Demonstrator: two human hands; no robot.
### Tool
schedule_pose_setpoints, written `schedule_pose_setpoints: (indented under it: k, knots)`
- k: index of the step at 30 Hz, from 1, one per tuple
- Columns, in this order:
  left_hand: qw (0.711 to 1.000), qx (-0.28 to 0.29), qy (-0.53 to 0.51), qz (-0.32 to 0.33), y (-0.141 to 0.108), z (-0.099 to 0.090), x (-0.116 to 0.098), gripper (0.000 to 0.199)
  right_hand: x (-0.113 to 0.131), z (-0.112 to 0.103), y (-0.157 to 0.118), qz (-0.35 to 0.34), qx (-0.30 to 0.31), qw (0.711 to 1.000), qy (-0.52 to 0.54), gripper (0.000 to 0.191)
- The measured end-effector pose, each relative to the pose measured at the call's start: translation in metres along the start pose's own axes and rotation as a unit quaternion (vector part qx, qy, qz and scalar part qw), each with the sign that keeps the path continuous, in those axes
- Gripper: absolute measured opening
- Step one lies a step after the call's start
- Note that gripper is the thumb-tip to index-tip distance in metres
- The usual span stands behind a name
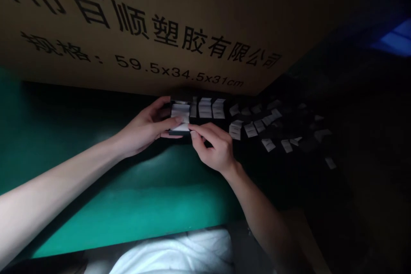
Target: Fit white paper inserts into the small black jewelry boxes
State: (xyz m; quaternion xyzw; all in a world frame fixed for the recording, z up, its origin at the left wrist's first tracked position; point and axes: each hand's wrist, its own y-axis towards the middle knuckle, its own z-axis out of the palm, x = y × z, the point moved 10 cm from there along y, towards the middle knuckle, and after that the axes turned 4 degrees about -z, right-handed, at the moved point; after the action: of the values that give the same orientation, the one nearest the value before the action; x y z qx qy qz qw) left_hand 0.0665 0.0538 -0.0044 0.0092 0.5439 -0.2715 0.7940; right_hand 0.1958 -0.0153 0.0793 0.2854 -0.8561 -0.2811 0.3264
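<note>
- Held item: a small black box [176, 133] with a folded white slip [180, 112] lying in or against it, just beyond the edge of the green mat [128, 205], at the far side of the scene and near the middle.
- Left hand [146, 126]: closed around the left side of the box, fingers curled over its far and near edges, supporting it from the left.
- Right hand [213, 145]: partly closed, thumb and forefinger meeting at the near right corner of the slip; whether they grip it firmly cannot be told.
- Orientation: the box lies roughly flat, open side apparently upward. Its long axis appears to run near to far, tilted slightly; the shadow leaves this uncertain.
- Surroundings: a row of folded white slips [205, 108] stands just right of the box, with loose white slips [250, 129] scattered further right on a dark surface.
- Background: a cardboard carton [138, 38] with black printed characters and dimensions looms at the far side; a white cloth [173, 254] shows at the near edge.
- Risks: a loose pinch could let the slip spring open or drop; the right wrist or a slipping box could knock the neighbouring row; dim light could hide a misaligned fold.
</note>
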Motion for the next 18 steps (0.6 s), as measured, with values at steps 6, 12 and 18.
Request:
schedule_pose_setpoints:
  k: [6,12,18]
  knots:
    - [0.999,-0.021,0.021,0.025,-0.002,-0.005,-0.009,0.049,0.0,-0.03,0.003,-0.02,-0.025,0.997,-0.063,0.024]
    - [0.997,-0.065,0.031,0.021,0.0,-0.015,-0.01,0.058,-0.029,-0.115,-0.058,0.065,-0.077,0.979,-0.177,0.02]
    - [0.996,-0.087,0.02,0.019,0.002,-0.021,-0.012,0.052,-0.105,-0.26,-0.156,0.325,-0.265,0.851,-0.317,0.037]
